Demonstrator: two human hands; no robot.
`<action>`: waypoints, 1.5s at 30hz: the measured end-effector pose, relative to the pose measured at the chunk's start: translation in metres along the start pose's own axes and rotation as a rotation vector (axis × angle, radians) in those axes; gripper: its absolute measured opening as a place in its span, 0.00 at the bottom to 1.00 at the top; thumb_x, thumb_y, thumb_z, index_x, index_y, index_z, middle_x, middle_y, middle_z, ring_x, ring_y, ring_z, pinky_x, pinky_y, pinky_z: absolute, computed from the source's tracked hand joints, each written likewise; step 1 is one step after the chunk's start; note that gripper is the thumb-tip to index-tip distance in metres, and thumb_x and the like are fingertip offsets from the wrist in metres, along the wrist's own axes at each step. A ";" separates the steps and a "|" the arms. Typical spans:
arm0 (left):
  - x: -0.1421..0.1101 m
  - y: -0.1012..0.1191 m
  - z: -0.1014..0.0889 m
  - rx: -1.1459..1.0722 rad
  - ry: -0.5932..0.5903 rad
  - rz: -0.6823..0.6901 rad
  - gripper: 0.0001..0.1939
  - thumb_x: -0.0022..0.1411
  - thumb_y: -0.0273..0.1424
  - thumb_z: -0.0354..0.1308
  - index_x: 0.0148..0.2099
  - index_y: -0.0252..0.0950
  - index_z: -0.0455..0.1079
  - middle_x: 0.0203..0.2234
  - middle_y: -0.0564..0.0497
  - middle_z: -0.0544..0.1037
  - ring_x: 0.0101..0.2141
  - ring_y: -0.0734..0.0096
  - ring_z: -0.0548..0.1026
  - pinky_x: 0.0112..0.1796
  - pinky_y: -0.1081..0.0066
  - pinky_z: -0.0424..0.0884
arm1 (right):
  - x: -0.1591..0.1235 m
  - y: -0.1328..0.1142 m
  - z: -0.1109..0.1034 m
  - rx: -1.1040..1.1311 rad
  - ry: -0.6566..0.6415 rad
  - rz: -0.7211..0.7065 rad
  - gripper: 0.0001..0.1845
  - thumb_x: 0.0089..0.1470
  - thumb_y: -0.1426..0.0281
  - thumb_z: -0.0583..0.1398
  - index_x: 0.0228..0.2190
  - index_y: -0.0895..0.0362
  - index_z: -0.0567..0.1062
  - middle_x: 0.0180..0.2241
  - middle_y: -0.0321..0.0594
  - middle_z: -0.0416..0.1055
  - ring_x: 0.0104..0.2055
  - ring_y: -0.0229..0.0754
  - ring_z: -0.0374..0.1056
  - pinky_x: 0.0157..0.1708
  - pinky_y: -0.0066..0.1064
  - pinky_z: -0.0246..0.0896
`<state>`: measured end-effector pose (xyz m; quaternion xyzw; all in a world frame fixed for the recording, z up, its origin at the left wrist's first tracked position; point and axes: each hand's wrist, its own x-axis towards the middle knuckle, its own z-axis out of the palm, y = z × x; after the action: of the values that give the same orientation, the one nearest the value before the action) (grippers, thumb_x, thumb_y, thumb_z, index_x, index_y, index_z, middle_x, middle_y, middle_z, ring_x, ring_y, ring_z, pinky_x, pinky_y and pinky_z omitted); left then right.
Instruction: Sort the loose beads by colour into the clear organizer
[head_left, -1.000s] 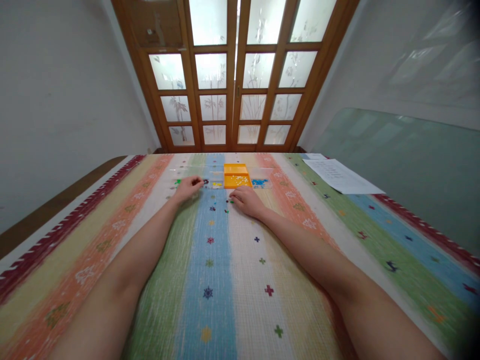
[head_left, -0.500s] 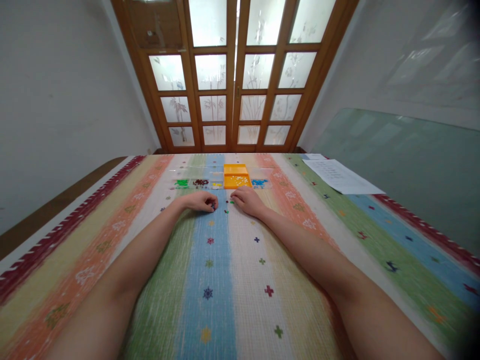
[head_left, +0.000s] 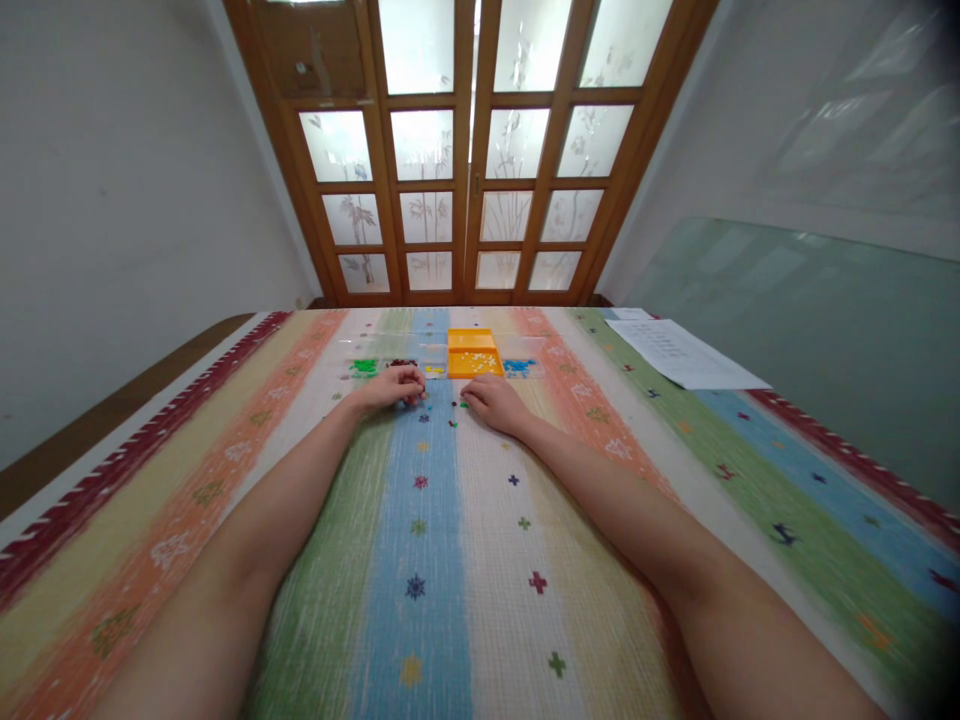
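My left hand [head_left: 395, 385] hovers at the near edge of a clear divided tray [head_left: 525, 350], beside its dark red beads [head_left: 402, 363]. Its fingertips are pinched together, and they hide whatever may be between them. My right hand [head_left: 492, 400] lies palm down on the striped cloth [head_left: 465, 560], fingers loosely bent, holding nothing that shows. A few loose beads [head_left: 453, 421] lie on the cloth between the two hands, one green bead right at my right fingertips. Both forearms stretch out across the cloth.
An orange tray [head_left: 471, 343] of pale beads sits in the middle of the clear tray, with green beads [head_left: 364, 366], yellow beads [head_left: 433, 369] and blue beads [head_left: 517, 366] in compartments beside it. A printed sheet [head_left: 679, 352] lies at the far right. Wooden glass doors stand behind the table.
My left hand left the tray, came down to the loose beads on the blue stripe, then moved back up to the tray's near edge. My right hand stayed where it was.
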<state>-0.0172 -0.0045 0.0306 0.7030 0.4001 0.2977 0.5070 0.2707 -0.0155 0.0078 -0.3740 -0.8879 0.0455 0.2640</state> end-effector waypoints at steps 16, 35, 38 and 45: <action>0.021 -0.033 -0.024 -0.542 0.844 0.013 0.11 0.54 0.25 0.63 0.39 0.35 0.65 0.36 0.49 0.79 0.33 0.76 0.78 0.40 0.71 0.75 | 0.000 0.001 0.002 0.008 -0.006 -0.003 0.14 0.67 0.69 0.55 0.36 0.55 0.80 0.38 0.43 0.77 0.43 0.44 0.69 0.45 0.34 0.59; 0.004 0.025 0.059 0.837 -0.211 0.431 0.05 0.61 0.33 0.62 0.39 0.38 0.78 0.37 0.49 0.78 0.43 0.62 0.73 0.51 0.63 0.64 | 0.002 0.013 0.005 0.018 0.103 0.123 0.12 0.66 0.70 0.57 0.35 0.57 0.80 0.37 0.43 0.77 0.42 0.44 0.69 0.44 0.34 0.58; 0.004 0.025 0.059 0.853 -0.203 0.435 0.07 0.62 0.33 0.62 0.41 0.39 0.78 0.38 0.49 0.78 0.44 0.62 0.73 0.51 0.63 0.64 | 0.002 0.012 0.005 0.015 0.092 0.102 0.12 0.66 0.70 0.57 0.35 0.57 0.80 0.37 0.43 0.77 0.42 0.44 0.69 0.44 0.34 0.58; 0.005 0.022 0.061 0.840 -0.206 0.432 0.06 0.64 0.32 0.60 0.39 0.39 0.78 0.39 0.48 0.77 0.44 0.62 0.73 0.51 0.64 0.65 | 0.003 0.012 0.006 0.023 0.086 0.096 0.11 0.65 0.71 0.57 0.36 0.56 0.80 0.38 0.44 0.77 0.42 0.45 0.69 0.45 0.35 0.59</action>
<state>0.0415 -0.0331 0.0328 0.9398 0.2781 0.1378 0.1428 0.2742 -0.0041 0.0009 -0.4150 -0.8560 0.0520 0.3038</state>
